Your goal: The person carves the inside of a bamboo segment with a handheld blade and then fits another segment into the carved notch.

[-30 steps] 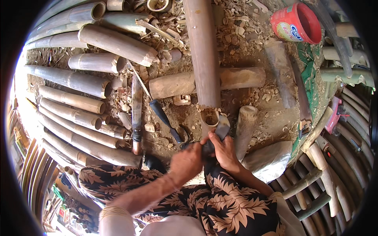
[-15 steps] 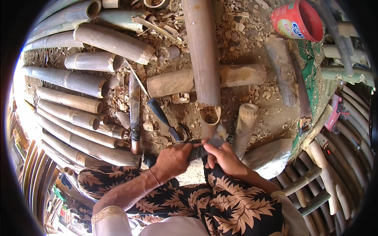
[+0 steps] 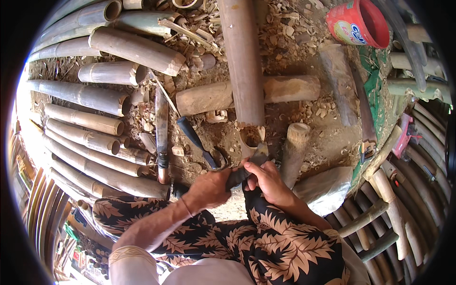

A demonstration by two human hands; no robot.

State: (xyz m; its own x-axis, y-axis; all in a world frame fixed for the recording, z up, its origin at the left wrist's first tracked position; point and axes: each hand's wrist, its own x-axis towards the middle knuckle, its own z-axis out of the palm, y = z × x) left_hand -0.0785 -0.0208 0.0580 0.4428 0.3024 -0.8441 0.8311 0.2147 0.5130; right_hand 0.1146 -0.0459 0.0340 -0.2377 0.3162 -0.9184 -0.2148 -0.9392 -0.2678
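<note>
Bamboo everywhere in the head view, and you've parked yourself right in the middle of it. Your left hand (image 3: 208, 190) is wrapped tight around the dark handle of a knife (image 3: 244, 170), and your right hand (image 3: 268, 180) is curled over the same tool closer to the blade, fingers pressing down on it. The blade tip sits right at the cut end of the long bamboo pole (image 3: 242, 61), which runs straight away from you. That pole lies across a wooden log (image 3: 285, 89) set crosswise, so the near end stays lifted off the ground where you can get at it. Smart setup.

A machete (image 3: 162, 128) and a dark-handled tool (image 3: 195, 140) lie just left of your hands, easy to grab. Cut bamboo sections (image 3: 95, 97) are stacked along your left side, out of the way. A short bamboo stub (image 3: 295, 147) lies just right of the pole end, a red plastic bucket (image 3: 358, 23) sits well off at the far right, and wood chips (image 3: 285, 28) litter the dirt.
</note>
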